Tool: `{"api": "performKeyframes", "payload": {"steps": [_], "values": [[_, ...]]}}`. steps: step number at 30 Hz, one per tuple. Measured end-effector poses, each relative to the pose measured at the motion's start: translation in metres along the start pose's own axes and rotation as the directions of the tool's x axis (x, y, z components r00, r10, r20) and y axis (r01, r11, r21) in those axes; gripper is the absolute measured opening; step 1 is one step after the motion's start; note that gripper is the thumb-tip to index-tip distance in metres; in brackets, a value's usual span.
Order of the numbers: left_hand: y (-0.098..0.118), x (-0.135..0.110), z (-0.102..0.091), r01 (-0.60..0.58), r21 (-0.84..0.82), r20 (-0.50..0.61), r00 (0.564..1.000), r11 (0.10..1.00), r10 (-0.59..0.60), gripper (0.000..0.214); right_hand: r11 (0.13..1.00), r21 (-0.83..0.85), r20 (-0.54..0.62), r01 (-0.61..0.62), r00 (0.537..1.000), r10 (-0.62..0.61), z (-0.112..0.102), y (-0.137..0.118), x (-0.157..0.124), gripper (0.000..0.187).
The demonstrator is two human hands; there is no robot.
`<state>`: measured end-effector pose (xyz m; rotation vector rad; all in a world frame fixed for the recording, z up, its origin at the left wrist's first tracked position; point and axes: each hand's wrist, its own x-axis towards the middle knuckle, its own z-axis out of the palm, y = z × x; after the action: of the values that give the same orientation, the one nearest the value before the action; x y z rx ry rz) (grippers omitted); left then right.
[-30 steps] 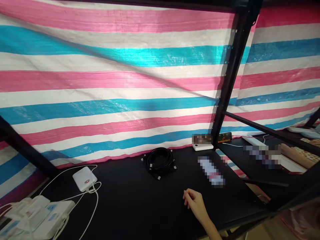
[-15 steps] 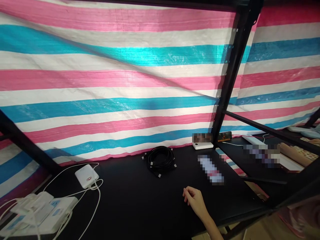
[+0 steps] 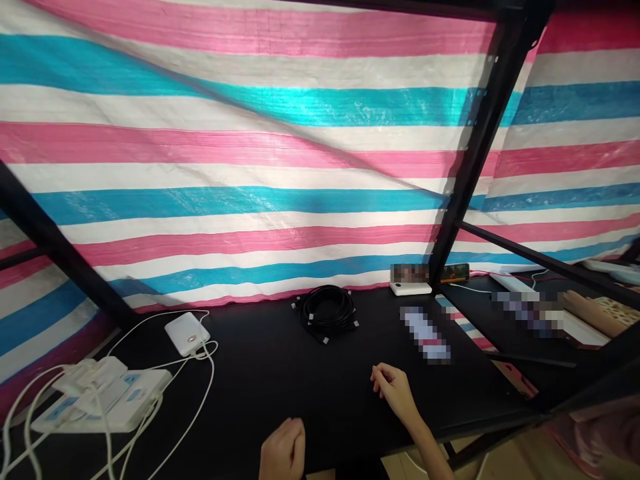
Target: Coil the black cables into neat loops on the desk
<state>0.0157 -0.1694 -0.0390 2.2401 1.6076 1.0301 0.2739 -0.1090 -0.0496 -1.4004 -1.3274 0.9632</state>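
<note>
Near the front edge of the black tabletop [image 3: 250, 393], my left hand [image 3: 283, 450] is curled into a fist with nothing visible in it. To its right, my right hand [image 3: 394, 390] is loosely closed over the tabletop, fingers bent inward, and I see nothing in them. Beyond both hands lies a coil of black cables [image 3: 327, 312] with several pale plugs sticking out around it. Past my right hand is a flat phone-like object [image 3: 426, 335], its surface blurred out. Neither hand touches the coil or that object.
At the left sits a white power strip [image 3: 145, 393] with tangled white cords, beside a white box [image 3: 186, 333]. A white device [image 3: 410, 289] stands at the back near a black post [image 3: 480, 160]. Another person's hand [image 3: 580, 307] is over the neighbouring table. Striped sheeting [image 3: 250, 147] hangs behind.
My left hand has come into view at the bottom. The right hand keeps its loosely closed pose. The view has turned slightly, so the things on the table appear further right.
</note>
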Motion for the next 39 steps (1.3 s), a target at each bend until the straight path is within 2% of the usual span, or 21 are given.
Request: {"api": "performKeyframes", "payload": {"steps": [2,4,6,9,18,28,39], "values": [[0.000,0.019,0.001,0.150,0.066,0.050,0.987,0.986,-0.153,0.030,1.000,-0.001,-0.009,-0.001,1.000,0.001,0.000,-0.002,0.000,0.043],[0.002,0.031,0.000,0.311,0.119,0.137,0.936,0.943,-0.326,0.028,1.000,-0.003,-0.017,-0.007,1.000,0.007,0.001,-0.004,-0.001,0.042],[0.005,0.037,-0.002,0.390,0.133,0.223,0.884,0.911,-0.411,0.025,1.000,-0.004,-0.020,-0.012,1.000,0.012,0.001,-0.005,-0.001,0.041],[0.007,0.039,-0.005,0.405,0.115,0.283,0.862,0.907,-0.420,0.022,1.000,-0.002,-0.015,-0.021,1.000,0.021,0.000,-0.005,-0.002,0.042],[0.007,0.036,-0.007,0.493,0.041,0.274,0.831,0.869,-0.484,0.022,0.999,-0.014,0.003,-0.032,0.999,0.032,-0.002,-0.004,-0.003,0.043],[0.016,0.040,-0.010,0.475,0.089,0.273,0.834,0.875,-0.480,0.022,1.000,0.010,0.011,-0.029,1.000,0.029,-0.003,-0.002,-0.003,0.043],[0.012,0.038,-0.006,0.461,0.119,0.274,0.836,0.879,-0.476,0.022,1.000,0.008,0.032,-0.026,0.999,0.026,-0.003,0.005,-0.002,0.042]]}}
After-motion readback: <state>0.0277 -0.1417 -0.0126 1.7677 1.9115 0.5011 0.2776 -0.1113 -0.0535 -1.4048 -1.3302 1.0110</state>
